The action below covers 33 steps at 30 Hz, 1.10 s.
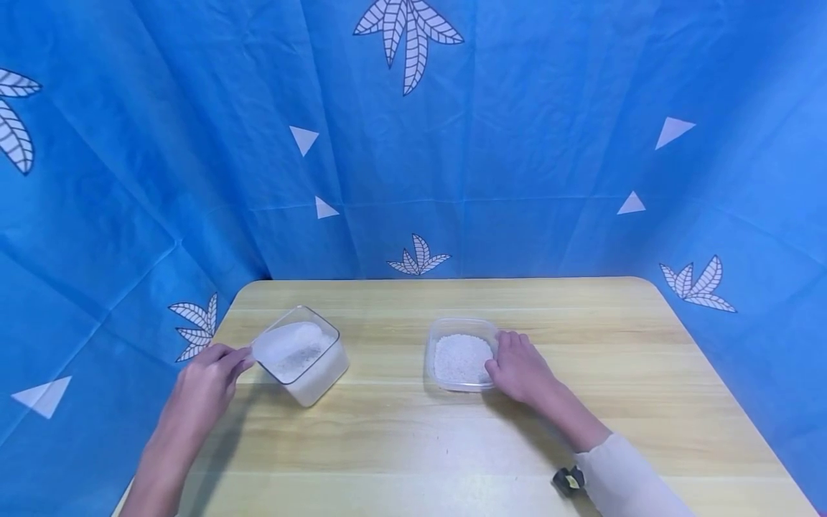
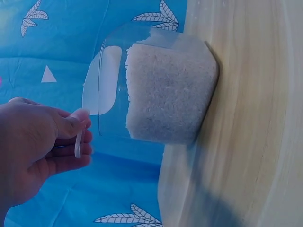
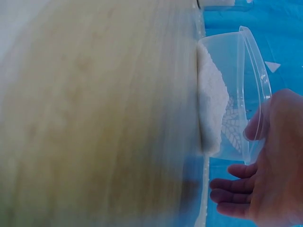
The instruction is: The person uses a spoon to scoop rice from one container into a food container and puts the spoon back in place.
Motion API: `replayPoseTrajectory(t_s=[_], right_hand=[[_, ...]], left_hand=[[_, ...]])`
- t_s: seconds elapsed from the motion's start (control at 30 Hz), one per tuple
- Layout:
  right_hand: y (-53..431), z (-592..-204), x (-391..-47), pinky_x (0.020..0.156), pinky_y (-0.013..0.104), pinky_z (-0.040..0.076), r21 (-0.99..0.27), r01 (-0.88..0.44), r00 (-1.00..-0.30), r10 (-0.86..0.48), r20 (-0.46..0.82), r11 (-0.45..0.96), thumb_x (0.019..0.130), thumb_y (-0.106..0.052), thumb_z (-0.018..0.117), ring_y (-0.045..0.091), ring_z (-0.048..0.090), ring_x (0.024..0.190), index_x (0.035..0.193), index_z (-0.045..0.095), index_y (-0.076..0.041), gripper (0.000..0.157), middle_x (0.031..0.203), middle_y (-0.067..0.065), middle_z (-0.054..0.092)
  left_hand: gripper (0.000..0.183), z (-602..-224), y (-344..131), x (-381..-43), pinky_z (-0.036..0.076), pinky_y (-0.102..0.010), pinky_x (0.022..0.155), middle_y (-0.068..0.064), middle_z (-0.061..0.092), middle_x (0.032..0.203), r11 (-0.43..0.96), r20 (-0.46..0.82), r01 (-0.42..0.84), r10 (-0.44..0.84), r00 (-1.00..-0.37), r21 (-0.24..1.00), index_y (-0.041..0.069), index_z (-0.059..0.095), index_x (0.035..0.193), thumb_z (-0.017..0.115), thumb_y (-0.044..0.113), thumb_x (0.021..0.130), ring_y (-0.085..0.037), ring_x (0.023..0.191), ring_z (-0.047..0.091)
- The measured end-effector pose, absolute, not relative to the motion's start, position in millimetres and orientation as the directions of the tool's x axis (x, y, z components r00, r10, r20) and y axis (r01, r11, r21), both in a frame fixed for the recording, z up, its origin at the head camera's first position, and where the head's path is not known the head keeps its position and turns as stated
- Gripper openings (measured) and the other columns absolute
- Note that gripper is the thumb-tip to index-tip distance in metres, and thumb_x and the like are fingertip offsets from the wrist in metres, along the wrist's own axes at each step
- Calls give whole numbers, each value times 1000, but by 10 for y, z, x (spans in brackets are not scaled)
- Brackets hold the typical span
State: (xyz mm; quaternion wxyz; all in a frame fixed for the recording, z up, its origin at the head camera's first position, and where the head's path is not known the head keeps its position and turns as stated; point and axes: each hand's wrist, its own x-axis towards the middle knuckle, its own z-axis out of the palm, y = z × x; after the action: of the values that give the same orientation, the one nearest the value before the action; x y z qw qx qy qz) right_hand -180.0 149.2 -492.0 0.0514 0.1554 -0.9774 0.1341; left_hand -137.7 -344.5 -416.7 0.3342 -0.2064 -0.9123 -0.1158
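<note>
My left hand (image 1: 209, 377) pinches the handle of a white scoop (image 2: 110, 80). The scoop's bowl reaches in over the rim of a clear square container (image 1: 326, 380), above the rice (image 2: 165, 94) that fills much of it. To the right, a shallower clear plastic box (image 1: 461, 322) stands on the table, holding a layer of white rice (image 1: 461, 359). My right hand (image 1: 522, 370) grips this box at its right side, the thumb over the rim; in the right wrist view the other fingers (image 3: 234, 196) extend beside the box.
Both containers stand on a light wooden table (image 1: 388, 445), well apart from each other. Blue cloth (image 1: 517, 143) with white leaf and triangle prints hangs behind the table and along both sides. A small black object (image 1: 567, 481) sits at the right sleeve.
</note>
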Motion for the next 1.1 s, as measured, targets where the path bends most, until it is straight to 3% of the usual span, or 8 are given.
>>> replayPoseTrajectory(t_s=[0.23, 0.47, 0.57, 0.77, 1.1], right_hand=[[1504, -4919, -1791, 95, 41, 29, -246, -304, -952, -282, 118, 920, 85, -25, 44, 33, 39, 105, 119, 37, 14, 53, 111, 22, 44], [1503, -4928, -1784, 87, 40, 33, -240, -308, -949, -282, 138, 920, 83, -24, 45, 28, 41, 90, 107, 42, 9, 41, 90, 14, 44], [1497, -4922, -1781, 89, 40, 32, -246, -306, -950, -279, 139, 920, 83, -24, 45, 28, 41, 92, 109, 42, 10, 43, 93, 15, 45], [1477, -4901, -1785, 90, 40, 33, -253, -294, -955, -269, 129, 922, 83, -24, 46, 29, 42, 94, 109, 43, 9, 42, 96, 16, 46], [1473, -4891, -1794, 89, 40, 33, -236, -300, -952, -277, 128, 924, 83, -25, 45, 29, 41, 93, 107, 43, 9, 42, 94, 16, 45]], left_hand=[[23, -4103, -3376, -1387, 49, -43, 55, -11, 58, 74, 886, 656, 459, 308, -690, 67, 0, 68, 91, 72, 6, 70, -28, 64, 58], [25, -4027, -3242, -1458, 49, -42, 58, -12, 59, 76, 867, 664, 495, 336, -668, 60, 0, 68, 94, 71, 5, 71, -28, 68, 58], [24, -4000, -3173, -1505, 49, -42, 59, -13, 58, 76, 855, 662, 516, 361, -657, 46, -1, 68, 94, 71, 4, 71, -28, 69, 57], [26, -3983, -3049, -1564, 51, -39, 64, -11, 57, 81, 859, 602, 508, 375, -705, 60, 1, 66, 98, 70, 10, 74, -26, 74, 57], [26, -3974, -2834, -1642, 51, -39, 67, -9, 57, 86, 828, 547, 557, 438, -714, 64, 2, 65, 101, 68, 10, 76, -24, 77, 57]])
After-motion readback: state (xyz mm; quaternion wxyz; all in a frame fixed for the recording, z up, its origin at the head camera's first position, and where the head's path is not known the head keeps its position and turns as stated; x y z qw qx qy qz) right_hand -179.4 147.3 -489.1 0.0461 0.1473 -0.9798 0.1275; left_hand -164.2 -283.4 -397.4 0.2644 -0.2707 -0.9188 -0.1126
